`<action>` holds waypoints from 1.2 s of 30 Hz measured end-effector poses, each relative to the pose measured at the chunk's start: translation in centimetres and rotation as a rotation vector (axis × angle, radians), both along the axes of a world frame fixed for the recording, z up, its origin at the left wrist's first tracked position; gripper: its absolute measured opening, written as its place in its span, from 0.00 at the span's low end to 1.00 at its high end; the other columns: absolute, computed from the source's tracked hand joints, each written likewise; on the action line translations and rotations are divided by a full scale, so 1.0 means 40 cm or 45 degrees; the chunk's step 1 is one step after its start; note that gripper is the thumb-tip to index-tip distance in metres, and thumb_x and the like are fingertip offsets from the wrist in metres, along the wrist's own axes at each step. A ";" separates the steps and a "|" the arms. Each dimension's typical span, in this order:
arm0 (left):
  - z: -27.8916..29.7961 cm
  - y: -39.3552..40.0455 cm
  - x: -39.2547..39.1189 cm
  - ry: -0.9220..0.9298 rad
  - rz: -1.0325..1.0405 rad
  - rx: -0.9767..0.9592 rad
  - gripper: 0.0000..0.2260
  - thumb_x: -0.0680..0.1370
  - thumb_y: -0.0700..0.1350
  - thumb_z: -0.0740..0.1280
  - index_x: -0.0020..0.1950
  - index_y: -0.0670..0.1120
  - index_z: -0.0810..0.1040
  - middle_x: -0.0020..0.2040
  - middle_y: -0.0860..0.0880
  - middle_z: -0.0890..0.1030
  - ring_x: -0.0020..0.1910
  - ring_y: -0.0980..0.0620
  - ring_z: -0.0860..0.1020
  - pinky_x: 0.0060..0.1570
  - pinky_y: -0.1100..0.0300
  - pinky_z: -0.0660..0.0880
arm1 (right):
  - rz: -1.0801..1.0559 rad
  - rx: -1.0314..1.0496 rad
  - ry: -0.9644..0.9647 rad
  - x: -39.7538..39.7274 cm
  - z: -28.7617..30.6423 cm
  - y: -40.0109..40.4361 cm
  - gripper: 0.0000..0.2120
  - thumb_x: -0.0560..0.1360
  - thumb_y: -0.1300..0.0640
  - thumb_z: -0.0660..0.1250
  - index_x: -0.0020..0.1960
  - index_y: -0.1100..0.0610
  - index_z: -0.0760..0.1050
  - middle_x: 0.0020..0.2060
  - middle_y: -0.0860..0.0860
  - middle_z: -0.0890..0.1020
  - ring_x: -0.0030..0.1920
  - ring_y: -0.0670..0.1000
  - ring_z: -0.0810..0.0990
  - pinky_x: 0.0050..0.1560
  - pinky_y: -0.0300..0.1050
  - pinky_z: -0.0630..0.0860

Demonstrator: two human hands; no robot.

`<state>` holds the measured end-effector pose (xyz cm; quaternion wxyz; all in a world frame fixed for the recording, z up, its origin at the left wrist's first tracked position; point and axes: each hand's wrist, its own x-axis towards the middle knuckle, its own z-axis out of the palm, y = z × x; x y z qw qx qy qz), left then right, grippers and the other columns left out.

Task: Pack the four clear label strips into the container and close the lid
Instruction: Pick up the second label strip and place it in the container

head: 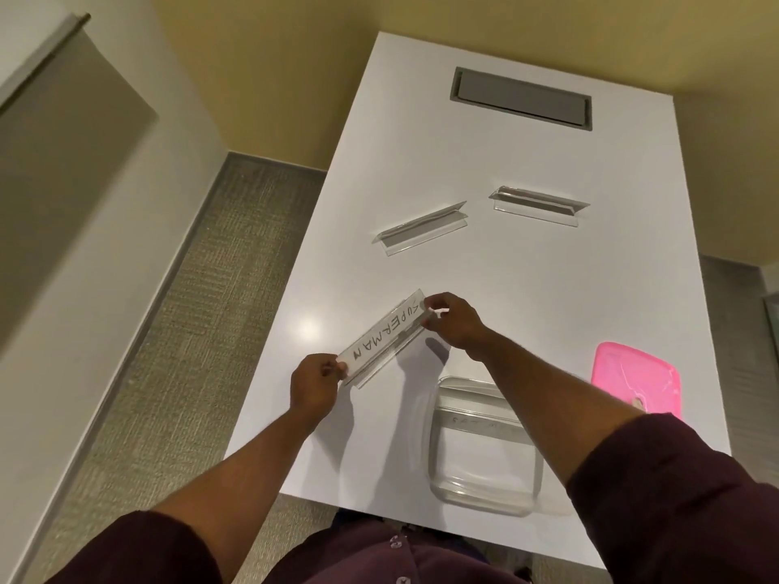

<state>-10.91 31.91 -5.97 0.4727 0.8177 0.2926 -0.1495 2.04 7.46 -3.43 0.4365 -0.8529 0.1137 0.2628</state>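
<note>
The left hand (314,383) pinches the near end of a clear strip (385,339) between thumb and fingers, and the right hand (453,324) pinches the far end the same way, so the strip hangs above the white table (506,162), slanted, just left of the container (484,444). The step in hand looks like carrying this strip over and laying it inside; to do it well, I would turn it to line up with the container's long side, keep both ends level, and lower it flat beside the strip that seems to lie in there already, since the box looks barely long enough. The held strip is a stiff, glossy piece of folded clear plastic with a paper slip reading SUPERMAN. Farther back on the table lie two more strips, one slanted (421,229) and one nearly level (539,206), each a clear tent-like fold on a flat foot, well apart from the hands. The container is a shallow, clear, rounded-corner box, open. At the right edge lies the pink lid (632,377), flat, smooth and rounded, with pale crack-like lines on it; it goes on last
</note>
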 end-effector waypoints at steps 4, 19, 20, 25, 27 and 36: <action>0.029 -0.021 0.024 -0.028 0.190 -0.188 0.10 0.79 0.45 0.65 0.37 0.49 0.76 0.43 0.48 0.84 0.39 0.48 0.81 0.36 0.61 0.73 | -0.119 0.162 -0.109 -0.004 0.052 -0.021 0.19 0.73 0.58 0.76 0.63 0.50 0.77 0.55 0.48 0.82 0.49 0.48 0.77 0.50 0.42 0.76; 0.158 -0.251 0.066 -0.212 0.174 -0.704 0.14 0.72 0.47 0.75 0.39 0.41 0.73 0.36 0.42 0.77 0.38 0.49 0.75 0.45 0.53 0.73 | -0.870 0.626 -0.244 -0.097 0.172 -0.120 0.52 0.67 0.56 0.81 0.80 0.49 0.51 0.63 0.50 0.77 0.63 0.56 0.79 0.69 0.60 0.74; 0.159 -0.264 0.065 -0.221 0.190 -0.713 0.13 0.73 0.45 0.75 0.39 0.41 0.74 0.35 0.44 0.75 0.37 0.49 0.74 0.44 0.54 0.73 | -0.939 0.641 -0.208 -0.103 0.168 -0.116 0.59 0.63 0.53 0.83 0.80 0.46 0.46 0.65 0.53 0.76 0.64 0.58 0.79 0.69 0.61 0.74; 0.173 -0.327 0.053 -0.186 0.241 -0.792 0.10 0.76 0.41 0.73 0.38 0.41 0.75 0.34 0.47 0.80 0.37 0.49 0.76 0.42 0.58 0.75 | -1.194 0.886 -0.070 -0.141 0.182 -0.119 0.56 0.64 0.61 0.83 0.77 0.49 0.47 0.63 0.59 0.78 0.51 0.57 0.84 0.58 0.61 0.81; 0.182 -0.355 0.050 -0.175 0.230 -0.815 0.09 0.76 0.41 0.72 0.39 0.40 0.76 0.37 0.45 0.82 0.37 0.49 0.77 0.43 0.58 0.78 | -1.144 0.924 -0.037 -0.165 0.199 -0.119 0.40 0.69 0.63 0.79 0.72 0.57 0.58 0.58 0.60 0.81 0.49 0.56 0.84 0.45 0.53 0.85; 0.217 -0.392 0.061 -0.212 -0.033 -0.749 0.05 0.72 0.43 0.76 0.40 0.44 0.83 0.40 0.50 0.86 0.40 0.52 0.81 0.47 0.56 0.76 | -0.735 0.741 -0.156 -0.170 0.227 -0.228 0.12 0.76 0.58 0.75 0.57 0.59 0.78 0.52 0.57 0.86 0.55 0.59 0.85 0.58 0.60 0.82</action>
